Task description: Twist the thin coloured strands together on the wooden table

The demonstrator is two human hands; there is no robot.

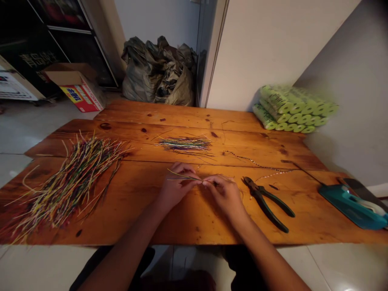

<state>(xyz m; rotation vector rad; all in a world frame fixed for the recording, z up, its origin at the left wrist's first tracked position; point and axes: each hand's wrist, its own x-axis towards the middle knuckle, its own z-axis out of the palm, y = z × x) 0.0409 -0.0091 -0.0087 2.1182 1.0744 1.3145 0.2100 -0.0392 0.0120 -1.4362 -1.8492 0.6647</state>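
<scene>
The person sits at a low wooden table (194, 218) with both forearms stretched out over its near edge. The left hand (177, 186) and the right hand (226, 193) meet close to the middle of the board, fingertips almost touching. Between them lies a thin strand (181, 175), greenish-yellow, which sticks out leftward past the left hand's knuckles. The left hand's fingers are curled in and its thumb and forefinger are pinched shut on the strand. The right hand's fingers are drawn together too, nipping the same strand at its right end, though the exact contact there is too small to make out.

Just to the right of the right hand, a pair of pliers (266, 200) with dark green handles lies flat on the wood, jaws pointing toward the hands and not touched. Beyond the pliers a beaded string (257, 164) trails across the board. Straight ahead of the hands sits a small bundle of strands (185, 144), lying neatly crosswise. Well off to the left spreads a big loose heap of strands (68, 180) in yellow, red, green and purple.

At the far right corner green rolls (291, 110) are stacked against the wall, and a teal tool (351, 206) rests at the right edge. Behind the table a crumpled sack (159, 72) and a cardboard box (75, 85) stand on the floor.
</scene>
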